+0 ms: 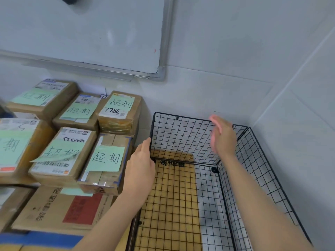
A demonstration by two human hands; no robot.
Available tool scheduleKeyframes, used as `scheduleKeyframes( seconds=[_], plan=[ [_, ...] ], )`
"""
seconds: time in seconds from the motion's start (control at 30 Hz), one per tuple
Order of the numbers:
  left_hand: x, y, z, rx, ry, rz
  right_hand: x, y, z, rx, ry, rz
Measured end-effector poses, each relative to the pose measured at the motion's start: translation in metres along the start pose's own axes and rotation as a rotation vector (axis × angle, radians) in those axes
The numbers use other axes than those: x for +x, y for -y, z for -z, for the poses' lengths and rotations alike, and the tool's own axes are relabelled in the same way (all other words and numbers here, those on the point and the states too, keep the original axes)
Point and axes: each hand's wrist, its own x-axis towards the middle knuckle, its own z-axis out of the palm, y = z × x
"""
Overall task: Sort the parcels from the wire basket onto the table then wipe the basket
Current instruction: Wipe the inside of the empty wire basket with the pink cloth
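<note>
**Head view: basket bare of parcels, wiping to come**

The wire basket (181, 134) stands in the corner of the room and holds no parcels. Only a yellow gridded board (168, 205) lies on its floor. The parcels (107, 160), tagged with green notes, are stacked just to its left. The left hand (141, 165) is against the far-left corner post; whether its fingers wrap the wire is hidden. The right hand (222, 136), blurred, is flat with straight fingers and holds nothing, near the far wall's top rim. No cloth shows. Sorting looks done. To wipe well, brace that corner firmly so the light mesh neither slides nor flexes, and work each panel along the wires.
</note>
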Motion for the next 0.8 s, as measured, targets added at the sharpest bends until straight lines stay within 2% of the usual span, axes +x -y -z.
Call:
scheduleKeyframes(
  seconds=[0.17, 0.33, 0.43, 0.47, 0.53, 0.67, 0.73, 0.8],
  plan=[
    [0.002, -0.003, -0.002, 0.025, 0.006, 0.000, 0.007, 0.016, -0.016, 0.106, -0.078, -0.222],
    [0.003, -0.002, -0.002, 0.069, 0.027, -0.016, -0.007, 0.079, -0.057, 0.244, 0.135, -0.064],
    [0.004, 0.002, -0.003, 0.050, 0.029, -0.032, 0.001, 0.093, -0.043, 0.387, 0.230, -0.108],
    [0.004, 0.003, -0.003, 0.039, 0.026, -0.032, 0.005, 0.091, -0.032, 0.421, 0.209, -0.119],
    [0.002, 0.003, -0.004, 0.023, 0.017, -0.037, 0.014, 0.078, -0.007, 0.415, 0.062, -0.144],
    [0.003, 0.003, -0.006, 0.009, 0.012, -0.027, 0.028, 0.027, 0.038, 0.240, -0.258, -0.309],
    [0.003, 0.002, -0.006, 0.008, 0.018, -0.015, 0.025, 0.000, 0.051, 0.157, -0.288, -0.389],
    [0.003, 0.002, -0.006, 0.017, 0.022, -0.010, 0.019, -0.020, 0.053, 0.094, -0.229, -0.414]
  ],
)
